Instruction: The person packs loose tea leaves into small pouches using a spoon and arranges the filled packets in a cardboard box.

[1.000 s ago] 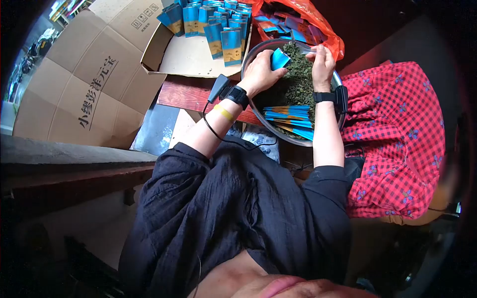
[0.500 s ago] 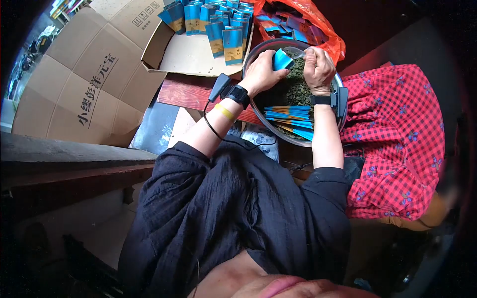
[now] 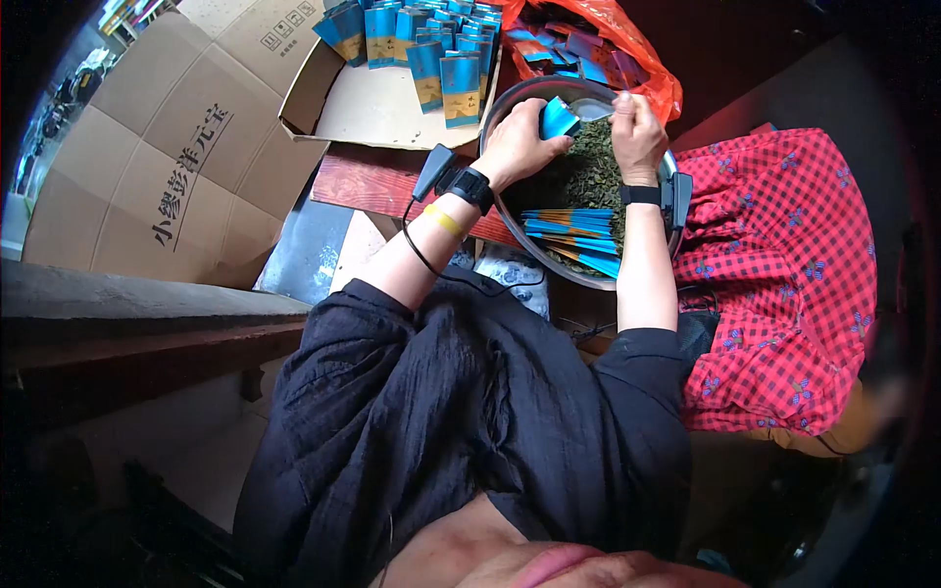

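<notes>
My left hand (image 3: 520, 144) is closed around a small blue packet (image 3: 560, 119), held tilted above the metal basin (image 3: 504, 209). My right hand (image 3: 638, 135), at the basin's far right side, has its fingers closed on a pale, shiny scoop (image 3: 592, 110); its handle is mostly hidden by the fingers. The scoop's bowl is close to the packet's upper end. Under both hands, dark green dried leaves (image 3: 594, 162) fill the basin. Several flat blue and gold packets (image 3: 571, 235) lie stacked on the leaves at the near side.
Filled-looking blue packets (image 3: 461, 90) stand in a shallow cardboard box (image 3: 382, 110) behind my left hand. An orange-red plastic bag (image 3: 659, 78) with more packets lies beyond the basin. Red checked cloth (image 3: 774, 284) is at right, a large carton (image 3: 147, 157) at left.
My right hand has drawn slightly right and towards me with the scoop, away from the packet's mouth. The left hand keeps the packet in nearly the same place.
</notes>
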The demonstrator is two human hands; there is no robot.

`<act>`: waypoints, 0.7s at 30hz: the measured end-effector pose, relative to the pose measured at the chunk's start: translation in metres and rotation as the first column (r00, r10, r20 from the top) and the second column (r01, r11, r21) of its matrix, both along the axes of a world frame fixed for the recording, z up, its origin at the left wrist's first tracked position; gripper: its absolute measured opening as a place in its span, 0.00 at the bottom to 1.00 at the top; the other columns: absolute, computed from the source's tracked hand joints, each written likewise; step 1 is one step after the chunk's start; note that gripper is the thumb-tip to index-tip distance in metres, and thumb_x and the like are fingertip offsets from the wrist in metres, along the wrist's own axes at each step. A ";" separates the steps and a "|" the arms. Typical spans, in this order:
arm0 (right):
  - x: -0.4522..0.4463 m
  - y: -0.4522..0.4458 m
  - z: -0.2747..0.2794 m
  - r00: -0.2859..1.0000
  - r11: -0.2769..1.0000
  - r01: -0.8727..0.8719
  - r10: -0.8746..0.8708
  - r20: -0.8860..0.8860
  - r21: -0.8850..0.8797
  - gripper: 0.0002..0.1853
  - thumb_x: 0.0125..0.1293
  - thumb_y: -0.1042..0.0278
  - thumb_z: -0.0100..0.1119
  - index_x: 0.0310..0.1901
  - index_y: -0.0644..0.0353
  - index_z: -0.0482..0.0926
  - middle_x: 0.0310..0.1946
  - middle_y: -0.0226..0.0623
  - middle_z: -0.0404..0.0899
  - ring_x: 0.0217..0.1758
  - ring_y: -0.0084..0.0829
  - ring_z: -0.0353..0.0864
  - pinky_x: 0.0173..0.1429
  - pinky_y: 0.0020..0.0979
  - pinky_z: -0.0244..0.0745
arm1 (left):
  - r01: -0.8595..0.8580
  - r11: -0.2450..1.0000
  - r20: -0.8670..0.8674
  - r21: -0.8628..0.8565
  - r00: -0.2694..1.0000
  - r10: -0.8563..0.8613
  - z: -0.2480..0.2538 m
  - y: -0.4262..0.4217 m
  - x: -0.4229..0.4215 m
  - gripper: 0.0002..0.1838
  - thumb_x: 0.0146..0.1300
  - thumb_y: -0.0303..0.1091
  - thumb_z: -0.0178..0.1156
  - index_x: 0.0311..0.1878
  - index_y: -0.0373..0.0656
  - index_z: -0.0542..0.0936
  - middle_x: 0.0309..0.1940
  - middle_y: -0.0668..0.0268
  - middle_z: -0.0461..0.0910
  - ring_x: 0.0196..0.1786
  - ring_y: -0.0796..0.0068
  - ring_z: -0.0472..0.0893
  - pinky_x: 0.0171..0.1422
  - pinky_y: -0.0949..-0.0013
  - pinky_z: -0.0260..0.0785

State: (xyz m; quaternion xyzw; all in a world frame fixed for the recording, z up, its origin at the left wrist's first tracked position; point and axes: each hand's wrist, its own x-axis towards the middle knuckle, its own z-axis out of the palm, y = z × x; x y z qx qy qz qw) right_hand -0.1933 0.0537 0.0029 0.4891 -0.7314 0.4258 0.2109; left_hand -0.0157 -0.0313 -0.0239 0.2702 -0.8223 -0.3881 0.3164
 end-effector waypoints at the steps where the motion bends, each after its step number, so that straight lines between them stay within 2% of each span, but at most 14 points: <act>1: 0.001 0.000 -0.002 0.998 1.000 -0.026 0.027 -0.063 0.014 0.13 0.67 0.55 0.54 0.32 0.55 0.78 0.25 0.44 0.80 0.31 0.48 0.80 0.36 0.41 0.73 | 0.002 1.000 0.007 0.005 1.000 -0.002 0.002 0.000 0.000 0.38 0.51 0.50 0.70 0.60 0.34 0.70 0.52 0.46 0.76 0.57 0.52 0.77 0.62 0.59 0.67; 4: 0.001 -0.002 -0.006 0.989 0.990 -0.104 0.114 -0.098 0.094 0.12 0.66 0.55 0.57 0.34 0.56 0.79 0.25 0.44 0.80 0.32 0.45 0.80 0.38 0.38 0.74 | -0.021 0.999 -0.008 0.037 1.000 0.021 0.004 0.001 0.001 0.38 0.50 0.49 0.70 0.60 0.34 0.70 0.52 0.46 0.77 0.57 0.52 0.77 0.62 0.59 0.67; 6: 0.003 -0.008 -0.005 0.931 0.945 -0.323 0.309 0.195 0.043 0.13 0.64 0.57 0.60 0.37 0.59 0.80 0.27 0.38 0.82 0.33 0.34 0.81 0.41 0.33 0.74 | -0.036 0.997 -0.015 0.070 0.999 0.037 0.004 0.002 0.002 0.38 0.50 0.49 0.70 0.60 0.34 0.70 0.52 0.46 0.77 0.57 0.52 0.77 0.62 0.59 0.67; 7: 0.005 -0.009 -0.004 0.928 0.942 -0.331 0.317 0.194 0.046 0.13 0.64 0.57 0.60 0.37 0.59 0.80 0.27 0.38 0.82 0.33 0.34 0.81 0.41 0.33 0.74 | -0.032 0.999 -0.032 0.035 0.999 0.033 0.004 0.002 0.002 0.39 0.50 0.49 0.70 0.60 0.34 0.70 0.52 0.46 0.77 0.56 0.52 0.77 0.61 0.59 0.68; 9: 0.014 -0.007 -0.001 0.675 0.804 -0.593 0.528 0.515 -0.048 0.14 0.64 0.59 0.61 0.41 0.63 0.80 0.32 0.33 0.83 0.37 0.24 0.80 0.45 0.29 0.74 | -0.015 1.000 -0.053 0.007 0.998 0.016 0.003 0.001 0.003 0.38 0.50 0.49 0.70 0.60 0.35 0.70 0.52 0.45 0.76 0.56 0.51 0.77 0.61 0.59 0.68; 10: 0.023 -0.004 0.004 0.684 0.776 -0.629 0.526 0.505 0.043 0.15 0.63 0.61 0.62 0.44 0.65 0.80 0.35 0.31 0.82 0.41 0.20 0.79 0.49 0.27 0.74 | -0.015 0.999 -0.066 0.032 0.998 0.017 0.003 0.001 0.002 0.38 0.50 0.48 0.69 0.60 0.35 0.70 0.52 0.45 0.76 0.57 0.51 0.76 0.61 0.59 0.68; 11: 0.023 -0.005 -0.005 0.731 0.781 -0.611 0.492 0.473 0.132 0.16 0.61 0.61 0.63 0.44 0.65 0.80 0.34 0.34 0.82 0.41 0.21 0.79 0.49 0.25 0.73 | -0.013 0.998 -0.077 0.057 0.997 0.017 0.003 0.001 0.002 0.37 0.50 0.48 0.69 0.60 0.35 0.70 0.52 0.45 0.76 0.57 0.51 0.76 0.61 0.59 0.68; 13: 0.027 -0.004 -0.005 0.791 0.790 -0.570 0.453 0.411 0.226 0.14 0.58 0.64 0.62 0.42 0.64 0.80 0.32 0.34 0.81 0.38 0.21 0.78 0.46 0.26 0.73 | -0.007 0.998 -0.129 -0.059 0.992 -0.001 -0.004 -0.001 -0.001 0.38 0.49 0.48 0.68 0.60 0.35 0.70 0.52 0.46 0.76 0.56 0.49 0.76 0.60 0.58 0.69; 14: 0.027 -0.003 -0.003 0.789 0.788 -0.574 0.458 0.410 0.225 0.14 0.58 0.64 0.62 0.42 0.64 0.80 0.32 0.34 0.81 0.38 0.21 0.78 0.46 0.26 0.73 | 0.015 0.999 -0.145 -0.049 0.989 -0.022 -0.008 -0.002 -0.003 0.37 0.51 0.47 0.68 0.60 0.35 0.69 0.52 0.47 0.76 0.55 0.52 0.77 0.59 0.60 0.70; 16: 0.024 -0.001 0.004 0.759 0.819 -0.547 0.396 0.516 0.176 0.12 0.56 0.68 0.58 0.40 0.64 0.79 0.29 0.34 0.80 0.35 0.21 0.77 0.42 0.28 0.73 | 0.034 0.999 -0.167 -0.036 0.985 -0.040 0.000 0.000 0.000 0.35 0.53 0.46 0.67 0.60 0.35 0.69 0.52 0.48 0.77 0.54 0.55 0.78 0.58 0.61 0.71; 17: 0.022 -0.003 0.000 0.826 0.858 -0.507 0.456 0.331 0.082 0.09 0.55 0.71 0.56 0.37 0.64 0.79 0.26 0.31 0.78 0.31 0.19 0.75 0.37 0.27 0.72 | 0.107 0.988 -0.228 0.109 0.970 -0.080 0.003 0.000 0.002 0.31 0.56 0.44 0.65 0.59 0.35 0.71 0.50 0.51 0.78 0.53 0.61 0.79 0.57 0.63 0.71; 18: 0.020 -0.002 0.003 0.816 0.853 -0.512 0.444 0.370 0.104 0.08 0.55 0.71 0.55 0.36 0.63 0.79 0.25 0.30 0.77 0.30 0.18 0.74 0.36 0.26 0.71 | 0.186 0.951 -0.292 0.245 0.950 -0.111 0.004 0.000 0.002 0.27 0.59 0.41 0.64 0.58 0.35 0.72 0.49 0.54 0.79 0.51 0.67 0.79 0.55 0.66 0.72; 19: 0.018 0.000 0.007 0.805 0.847 -0.517 0.431 0.407 0.124 0.08 0.55 0.72 0.54 0.35 0.63 0.78 0.24 0.29 0.77 0.29 0.18 0.73 0.34 0.25 0.70 | 0.184 0.952 -0.292 0.243 0.950 -0.109 0.002 -0.002 0.000 0.27 0.59 0.41 0.64 0.58 0.35 0.72 0.49 0.54 0.79 0.51 0.67 0.79 0.55 0.66 0.72; 21: 0.018 -0.001 0.004 0.797 0.840 -0.531 0.448 0.406 0.115 0.07 0.54 0.73 0.54 0.34 0.63 0.78 0.24 0.29 0.76 0.28 0.18 0.73 0.34 0.25 0.70 | 0.232 0.920 -0.343 0.317 0.932 -0.116 -0.004 -0.007 -0.004 0.19 0.64 0.37 0.60 0.54 0.35 0.76 0.42 0.62 0.81 0.45 0.78 0.78 0.49 0.72 0.72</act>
